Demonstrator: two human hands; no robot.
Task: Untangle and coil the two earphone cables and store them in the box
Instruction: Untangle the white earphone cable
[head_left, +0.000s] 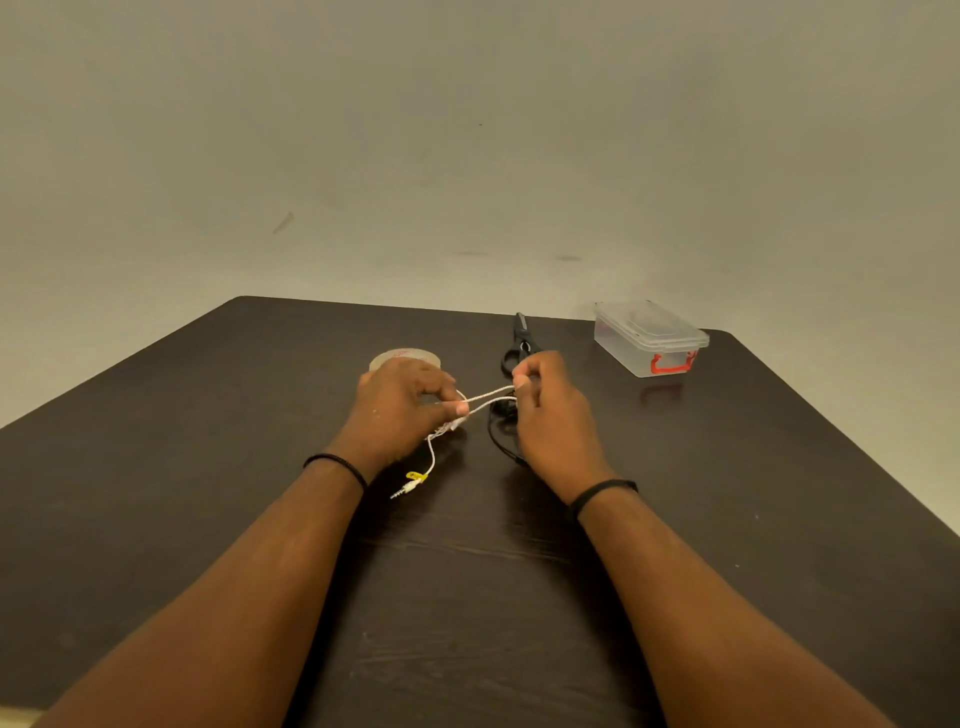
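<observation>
Both hands hold a white earphone cable (488, 399) above the dark table (208, 467). My left hand (402, 405) pinches a bunch of it, and two white strands run taut across to my right hand (550, 410), which pinches their other ends. The white cable's tail hangs below the left hand, with a yellow tag (416, 476) and the jack plug (405, 489) touching the table. A black earphone cable (498, 436) lies loosely looped on the table beneath my right hand, partly hidden. The clear plastic box (649, 338) with a red latch stands lidded at the back right.
Black scissors (519, 338) lie behind my right hand, pointing away. A roll of clear tape (402, 357) sits just behind my left hand. The table's far edge meets a plain wall.
</observation>
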